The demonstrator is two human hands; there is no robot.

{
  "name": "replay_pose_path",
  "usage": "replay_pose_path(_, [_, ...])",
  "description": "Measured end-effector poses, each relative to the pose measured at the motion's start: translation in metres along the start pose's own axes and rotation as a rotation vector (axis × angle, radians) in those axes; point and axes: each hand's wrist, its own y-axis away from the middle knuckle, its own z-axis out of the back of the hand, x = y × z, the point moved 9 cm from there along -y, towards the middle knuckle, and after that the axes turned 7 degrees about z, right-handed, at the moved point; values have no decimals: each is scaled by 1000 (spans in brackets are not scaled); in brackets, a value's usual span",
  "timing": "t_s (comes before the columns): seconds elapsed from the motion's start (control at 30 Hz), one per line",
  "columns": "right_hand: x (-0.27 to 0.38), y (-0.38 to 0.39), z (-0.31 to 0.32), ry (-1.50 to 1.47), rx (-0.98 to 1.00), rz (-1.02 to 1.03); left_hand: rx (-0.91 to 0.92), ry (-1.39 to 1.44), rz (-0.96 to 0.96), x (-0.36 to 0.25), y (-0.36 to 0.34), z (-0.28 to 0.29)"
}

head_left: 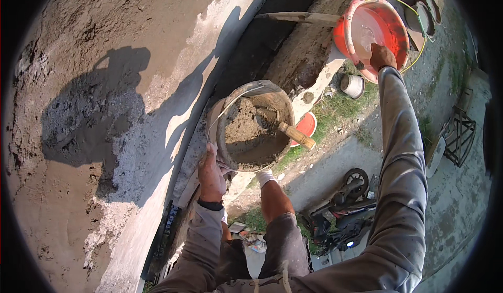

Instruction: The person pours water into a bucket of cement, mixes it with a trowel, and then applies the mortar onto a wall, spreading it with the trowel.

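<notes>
A mud-coated bucket (pixel 283 102) of wet mortar (pixel 246 125) stands in the middle, with a thin wire handle over its rim. My left hand (pixel 211 178) grips its near left side, thumb up along the wall and fingers partly hidden underneath. A wooden-handled tool (pixel 296 136) rests in the mortar, its handle across the right rim and its head buried. At the far right, my right arm stretches to a red bucket (pixel 340 36) of cloudy water (pixel 367 23). My right hand (pixel 382 57) is inside its near rim above rippled water; its fingertips are hidden.
A wall with wet plaster (pixel 157 10) and rough bare patches rises on the left, my shadow on it. Under the buckets runs a narrow plank (pixel 314 91). Lower down are a white pail (pixel 352 85), a red basin (pixel 306 127) and a motorcycle (pixel 340 209).
</notes>
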Motion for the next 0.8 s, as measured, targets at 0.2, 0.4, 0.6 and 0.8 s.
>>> replay_pose_path(0.2, [-10,50,28,-325,-318,-194,-19,56,-77,-24,8,14])
replay_pose_path(0.4, [-22,106,78,-511,-498,-303,-15,48,-84,-33,16,-3])
replay_pose_path(0.6, [58,167,158,-557,-615,-81,27,88,-78,-38,8,-5])
replay_pose_path(0.8, [197,197,163,-770,-380,134,44,-8,-70,-50,19,-8])
